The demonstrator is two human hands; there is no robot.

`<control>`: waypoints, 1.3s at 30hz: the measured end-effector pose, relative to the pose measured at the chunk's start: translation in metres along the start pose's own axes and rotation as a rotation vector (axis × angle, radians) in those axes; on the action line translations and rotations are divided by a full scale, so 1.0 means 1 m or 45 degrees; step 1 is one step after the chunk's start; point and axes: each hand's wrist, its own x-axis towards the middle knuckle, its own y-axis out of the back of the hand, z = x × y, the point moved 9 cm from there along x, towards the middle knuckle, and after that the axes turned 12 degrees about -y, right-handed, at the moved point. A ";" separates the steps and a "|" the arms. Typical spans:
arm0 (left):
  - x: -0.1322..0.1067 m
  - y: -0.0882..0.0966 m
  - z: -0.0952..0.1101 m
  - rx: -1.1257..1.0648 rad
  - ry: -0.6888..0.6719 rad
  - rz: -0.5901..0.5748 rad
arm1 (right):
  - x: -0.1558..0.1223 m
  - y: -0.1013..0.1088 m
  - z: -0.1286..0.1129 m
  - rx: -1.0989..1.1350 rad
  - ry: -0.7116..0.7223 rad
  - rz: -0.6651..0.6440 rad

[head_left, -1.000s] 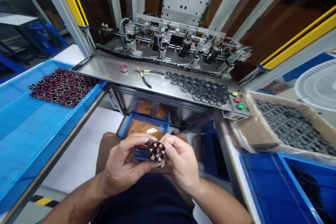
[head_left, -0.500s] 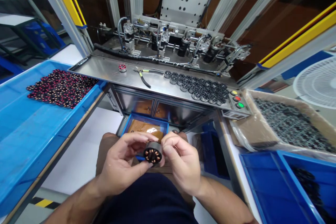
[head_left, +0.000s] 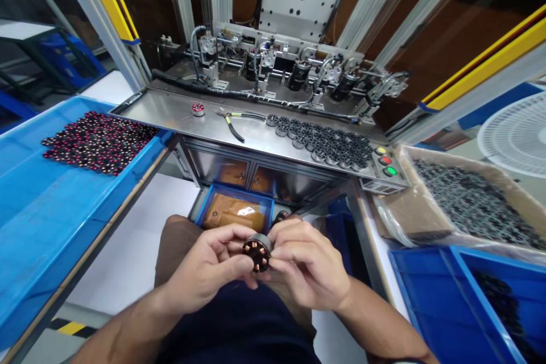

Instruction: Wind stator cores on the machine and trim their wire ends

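Observation:
Above my lap I hold a round motor stator [head_left: 256,251], with a grey outer ring and copper windings in its dark open face, which is turned up toward me. My left hand [head_left: 213,264] is closed around its left side, the thumb on the near rim and the fingers behind. My right hand [head_left: 309,261] is closed at the right edge, its thumb and forefinger pinched against the rim. Whether a wire end lies between those fingertips is too small to tell.
A steel bench [head_left: 166,114] bears pliers [head_left: 232,125], a red-and-silver stator [head_left: 198,110] and rows of dark stators [head_left: 324,142]. A blue tray [head_left: 25,193] with wound parts stands left. Right are push buttons [head_left: 385,160], a carton [head_left: 409,199] and a blue bin [head_left: 426,284]. Machine fixtures [head_left: 298,74] stand behind.
The stator has moved slightly right and its face has tilted further up. My right hand has shifted right and turned, its fingers now curled at the rim.

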 end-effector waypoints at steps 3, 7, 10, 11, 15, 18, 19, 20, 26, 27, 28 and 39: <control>-0.002 0.008 0.006 0.052 -0.086 0.091 | -0.001 0.010 0.015 0.124 -0.084 0.075; -0.002 0.009 0.010 0.084 -0.122 0.091 | 0.001 0.013 0.027 0.180 -0.186 0.040; -0.001 0.008 0.011 0.104 -0.133 0.094 | 0.006 0.007 0.018 0.124 -0.155 -0.078; -0.001 0.008 0.011 0.104 -0.133 0.100 | 0.008 0.007 0.015 0.121 -0.144 -0.082; -0.004 0.011 0.008 0.081 -0.134 0.112 | 0.010 0.006 0.007 0.065 -0.132 -0.061; -0.005 0.012 0.008 0.056 -0.174 0.107 | 0.008 0.005 0.003 -0.030 -0.119 -0.041; -0.004 0.012 0.010 0.041 -0.203 0.101 | 0.007 0.005 0.002 -0.065 -0.128 -0.035; -0.004 0.011 0.012 0.023 -0.240 0.090 | 0.007 0.005 0.001 -0.099 -0.142 -0.027; 0.005 0.009 0.039 -0.207 -0.542 0.115 | 0.017 0.004 -0.010 -0.144 -0.161 -0.072; 0.008 0.008 0.037 -0.230 -0.501 0.106 | 0.019 0.002 -0.012 -0.139 -0.138 -0.112; 0.012 0.003 0.031 -0.254 -0.395 0.043 | 0.020 0.001 -0.014 -0.135 -0.114 -0.152; 0.005 -0.007 0.020 -0.207 -0.290 -0.050 | 0.029 0.006 -0.021 -0.349 -0.156 -0.149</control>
